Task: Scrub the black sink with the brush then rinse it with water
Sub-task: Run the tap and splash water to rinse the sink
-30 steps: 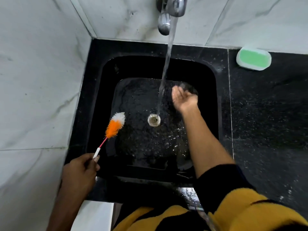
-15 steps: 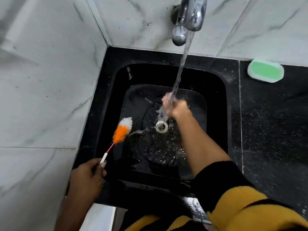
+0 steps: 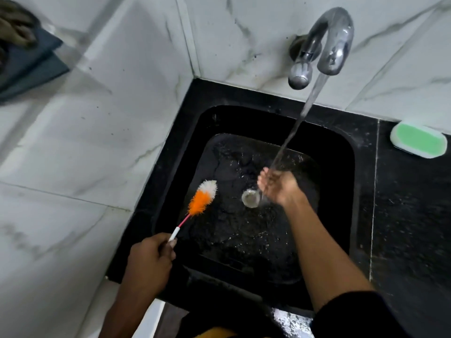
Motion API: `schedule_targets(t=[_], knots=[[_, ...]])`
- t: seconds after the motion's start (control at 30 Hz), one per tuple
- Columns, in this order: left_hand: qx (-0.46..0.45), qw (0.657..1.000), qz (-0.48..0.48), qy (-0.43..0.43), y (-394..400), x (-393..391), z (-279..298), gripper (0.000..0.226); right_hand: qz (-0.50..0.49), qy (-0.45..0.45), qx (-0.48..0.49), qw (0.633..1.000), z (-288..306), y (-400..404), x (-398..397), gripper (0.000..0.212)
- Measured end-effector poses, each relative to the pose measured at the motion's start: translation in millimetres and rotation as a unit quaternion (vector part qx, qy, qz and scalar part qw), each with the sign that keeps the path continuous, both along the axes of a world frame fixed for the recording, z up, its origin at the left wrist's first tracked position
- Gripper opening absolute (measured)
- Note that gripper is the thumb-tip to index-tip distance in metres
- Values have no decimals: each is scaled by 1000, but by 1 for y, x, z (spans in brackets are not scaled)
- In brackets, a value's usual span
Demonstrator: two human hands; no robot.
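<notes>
Brush [image 3: 202, 198] light, bristles soft, thin wet stem likely slippery; left hand [image 3: 148, 262] fingers pinching white handle end left of drain [image 3: 250, 197]; right hand [image 3: 278, 187] fingers loosely cupped under stream.

One brush [image 3: 202, 198] — one sink [image 3: 341, 152], one tap [image 3: 327, 45], one soap [image 3: 418, 140].

No writing, label, brand or number can be read anywhere here. The white-rimmed green oval soap dish [image 3: 418, 140] shows a plain face. The curved chrome tap [image 3: 327, 45] bears no legible mark.
</notes>
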State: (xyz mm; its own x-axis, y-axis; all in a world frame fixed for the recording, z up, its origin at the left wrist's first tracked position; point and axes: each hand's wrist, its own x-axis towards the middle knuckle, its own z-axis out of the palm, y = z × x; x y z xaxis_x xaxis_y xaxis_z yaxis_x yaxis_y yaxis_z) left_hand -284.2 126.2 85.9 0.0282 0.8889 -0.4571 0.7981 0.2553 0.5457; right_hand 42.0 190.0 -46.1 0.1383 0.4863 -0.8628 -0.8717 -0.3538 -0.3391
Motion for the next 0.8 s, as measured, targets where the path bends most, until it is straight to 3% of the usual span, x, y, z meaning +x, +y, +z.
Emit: schedule_targets(t=[0.1,0.27,0.4,0.47,0.53,0.6,0.8], knots=[[2,1000,1,-2,-1,1,-1,27,-83,76,-38,993,-17,-7,-24,28],[12,1000,12,-5,-2,-6,1,28,-146,90,-68,983,-18,5,-43,30],[15,1000,17,1,-3,-15,4,26,-221,156,15,963,-4,20,-29,47],[16,1000,18,-1,-3,-18,5,26,-162,105,68,979,3,32,-8,56],[17,1000,25,-6,-3,-19,6,28,-92,34,102,990,11,47,14,51],[19,999,27,-3,-2,-17,6,31,-67,20,126,990,18,55,30,47],[28,1000,4,-4,-1,-10,5,28,-48,-14,21,999,12,25,19,46]])
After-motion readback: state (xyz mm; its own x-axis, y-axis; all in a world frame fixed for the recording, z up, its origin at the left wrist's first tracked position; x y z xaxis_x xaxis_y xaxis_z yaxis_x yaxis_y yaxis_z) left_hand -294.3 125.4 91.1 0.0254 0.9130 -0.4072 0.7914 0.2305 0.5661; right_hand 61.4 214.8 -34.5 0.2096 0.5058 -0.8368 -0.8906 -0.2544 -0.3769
